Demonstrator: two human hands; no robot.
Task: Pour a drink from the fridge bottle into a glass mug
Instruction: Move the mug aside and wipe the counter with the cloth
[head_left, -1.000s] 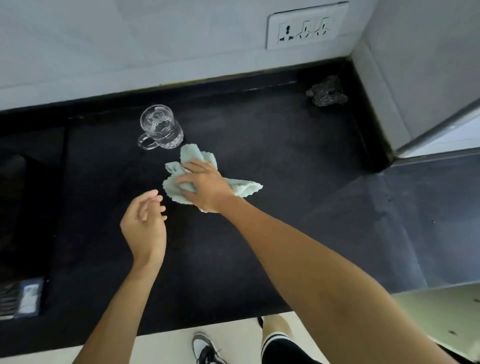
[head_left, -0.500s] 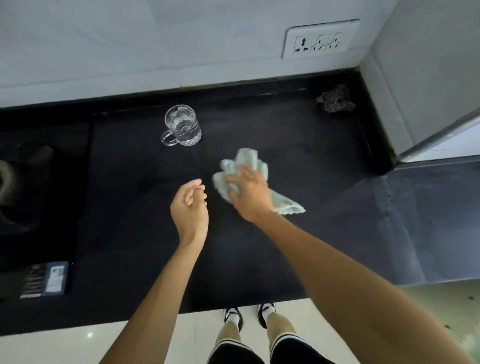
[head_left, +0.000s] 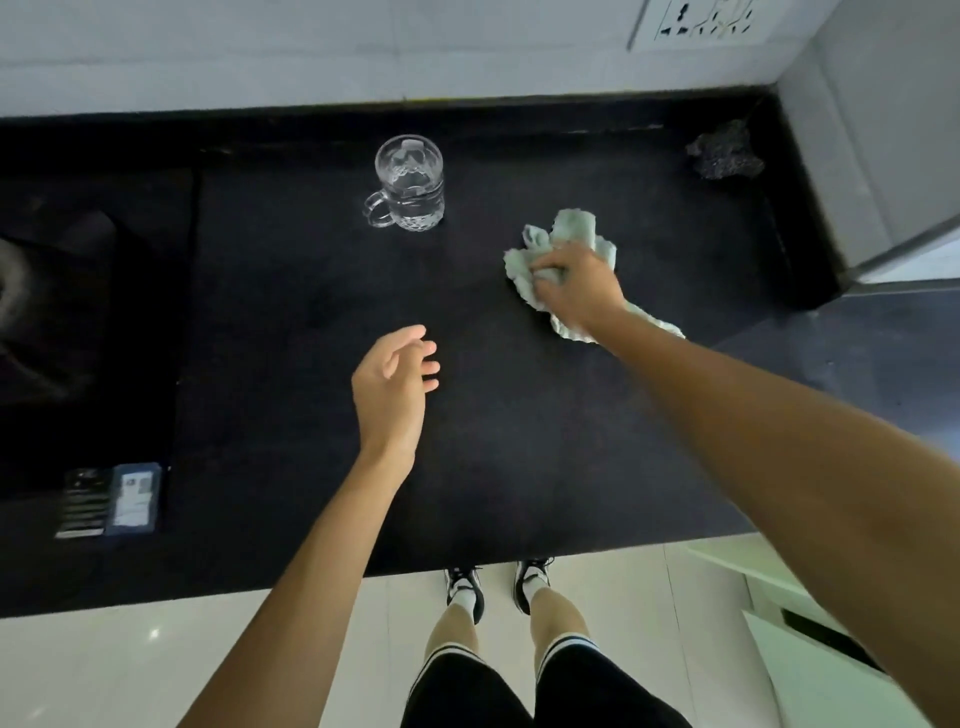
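Observation:
A clear glass mug (head_left: 410, 184) stands upright on the black counter (head_left: 291, 291), handle to the left, with clear liquid in its lower part. My right hand (head_left: 579, 286) presses down on a crumpled pale green cloth (head_left: 569, 244) on the counter, to the right of the mug and nearer to me. My left hand (head_left: 395, 387) hovers above the counter in front of the mug, fingers loosely apart, holding nothing. No bottle is in view.
A dark crumpled scrubber (head_left: 724, 150) lies in the back right corner. A wall socket (head_left: 701, 21) sits above it. A stove (head_left: 47, 291) occupies the left, with a small blue packet (head_left: 111, 499) near the front edge. A grey fridge side (head_left: 883, 130) stands at right.
My right hand has slid the cloth to the right across the counter, away from the mug. My left hand stayed hovering with its fingers opening slightly. The view shifted left.

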